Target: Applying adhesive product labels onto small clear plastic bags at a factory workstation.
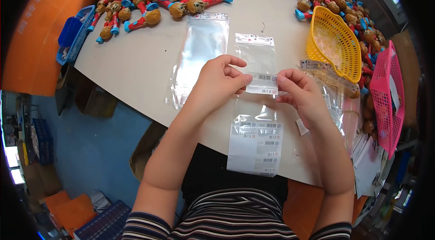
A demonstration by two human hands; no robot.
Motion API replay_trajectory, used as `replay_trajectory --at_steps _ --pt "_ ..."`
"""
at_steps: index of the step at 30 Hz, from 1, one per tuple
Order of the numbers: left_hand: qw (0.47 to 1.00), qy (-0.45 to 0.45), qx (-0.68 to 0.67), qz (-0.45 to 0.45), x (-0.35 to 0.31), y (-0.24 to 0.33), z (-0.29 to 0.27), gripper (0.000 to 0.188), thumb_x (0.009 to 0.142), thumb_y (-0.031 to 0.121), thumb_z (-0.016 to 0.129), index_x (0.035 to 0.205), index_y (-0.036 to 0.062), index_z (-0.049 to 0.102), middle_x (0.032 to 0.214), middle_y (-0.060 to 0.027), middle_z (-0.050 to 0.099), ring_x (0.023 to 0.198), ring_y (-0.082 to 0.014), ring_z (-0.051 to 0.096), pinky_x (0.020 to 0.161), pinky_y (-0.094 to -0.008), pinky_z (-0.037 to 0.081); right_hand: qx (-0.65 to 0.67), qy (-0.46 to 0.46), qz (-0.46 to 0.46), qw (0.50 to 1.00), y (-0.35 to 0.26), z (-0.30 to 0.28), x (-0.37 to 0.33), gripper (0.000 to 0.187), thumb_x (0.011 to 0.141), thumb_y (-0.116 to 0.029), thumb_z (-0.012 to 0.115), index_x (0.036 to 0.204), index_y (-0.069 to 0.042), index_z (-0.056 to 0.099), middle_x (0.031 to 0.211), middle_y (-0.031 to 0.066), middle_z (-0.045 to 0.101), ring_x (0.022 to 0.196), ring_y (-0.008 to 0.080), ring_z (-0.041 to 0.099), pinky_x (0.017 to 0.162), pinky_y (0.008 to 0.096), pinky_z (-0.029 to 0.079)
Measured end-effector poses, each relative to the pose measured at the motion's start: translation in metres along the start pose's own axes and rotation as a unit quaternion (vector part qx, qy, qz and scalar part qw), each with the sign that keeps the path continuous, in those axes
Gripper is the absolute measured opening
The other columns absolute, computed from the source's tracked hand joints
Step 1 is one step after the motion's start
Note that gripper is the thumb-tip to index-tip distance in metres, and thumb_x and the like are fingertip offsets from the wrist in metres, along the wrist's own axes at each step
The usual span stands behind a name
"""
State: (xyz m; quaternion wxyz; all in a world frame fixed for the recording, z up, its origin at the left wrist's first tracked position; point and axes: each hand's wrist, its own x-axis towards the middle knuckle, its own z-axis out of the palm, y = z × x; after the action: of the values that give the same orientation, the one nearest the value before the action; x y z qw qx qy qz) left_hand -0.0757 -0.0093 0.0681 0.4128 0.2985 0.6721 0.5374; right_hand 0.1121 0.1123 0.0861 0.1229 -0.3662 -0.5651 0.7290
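Note:
Between my two hands is a small barcode label (263, 90), stretched flat over a clear plastic bag (255, 61) that lies on the table. My left hand (222, 77) pinches the label's left edge between thumb and fingers. At the opposite edge, the thumb and fingertips of my right hand (302, 92) close on it too. Whether the label touches the bag, I cannot tell. A white sheet of barcode labels (254, 155) lies nearer me, partly under the bag's lower end and past the table edge. Left of the bag is a stack of clear bags (206, 43).
Many toy figures with brown round heads (178, 9) are heaped along the table's far side. A yellow basket (358, 54) holds pale strips at the right, by a pink basket (385, 99). More clear bags (333, 99) lie beside my right forearm. A blue basket (85, 24) stands far left.

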Motion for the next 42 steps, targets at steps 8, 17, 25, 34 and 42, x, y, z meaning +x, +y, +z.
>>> replay_trajectory --at_steps 8,17,25,34,42 --pt "0.996 0.009 0.081 0.025 0.011 0.001 0.015 0.025 0.085 0.008 0.071 0.104 -0.0007 0.057 0.080 -0.0061 0.066 0.072 -0.0098 0.064 0.064 -0.0230 0.050 -0.159 0.071 -0.061 0.983 0.015 -0.007 0.030 0.018 0.094 -0.019 0.067 0.101 -0.003 0.066 0.081 -0.0018 0.064 0.072 0.0029 0.057 0.061 0.0180 0.043" --pt "0.974 0.064 0.202 0.084 0.019 -0.015 0.022 0.023 0.083 0.005 0.069 0.101 -0.0007 0.056 0.077 -0.0097 0.067 0.068 -0.0147 0.066 0.064 -0.0269 0.053 -0.164 0.069 -0.024 0.984 0.021 0.000 0.039 0.015 0.092 -0.012 0.070 0.100 -0.001 0.065 0.066 -0.0022 0.064 0.056 0.0028 0.055 0.051 0.0181 0.037" --pt "0.971 0.071 0.212 0.085 0.021 -0.015 0.024 0.019 0.081 0.005 0.069 0.094 -0.0014 0.056 0.077 -0.0091 0.066 0.067 -0.0138 0.066 0.063 -0.0263 0.053 -0.192 0.089 -0.009 0.977 0.020 0.003 0.040 0.014 0.092 -0.013 0.069 0.099 -0.002 0.066 0.062 -0.0017 0.063 0.053 0.0021 0.054 0.047 0.0184 0.034" --pt "0.970 0.059 0.215 0.096 0.022 -0.016 0.024 0.017 0.079 0.003 0.067 0.092 -0.0009 0.055 0.071 -0.0123 0.068 0.068 -0.0282 0.069 0.064 -0.0367 0.054 -0.192 0.090 0.007 0.977 0.016 0.003 0.044 0.015 0.093 -0.015 0.068 0.099 -0.002 0.066 0.059 0.0003 0.062 0.046 0.0031 0.051 0.040 0.0194 0.031" --pt "0.970 0.058 0.217 0.097 0.023 -0.017 0.024 0.017 0.079 0.003 0.067 0.090 -0.0008 0.056 0.071 -0.0126 0.067 0.067 -0.0282 0.069 0.064 -0.0371 0.053 -0.181 0.090 0.004 0.979 0.019 0.003 0.046 0.016 0.093 -0.017 0.069 0.098 -0.002 0.065 0.058 0.0008 0.062 0.045 0.0033 0.051 0.039 0.0193 0.031"
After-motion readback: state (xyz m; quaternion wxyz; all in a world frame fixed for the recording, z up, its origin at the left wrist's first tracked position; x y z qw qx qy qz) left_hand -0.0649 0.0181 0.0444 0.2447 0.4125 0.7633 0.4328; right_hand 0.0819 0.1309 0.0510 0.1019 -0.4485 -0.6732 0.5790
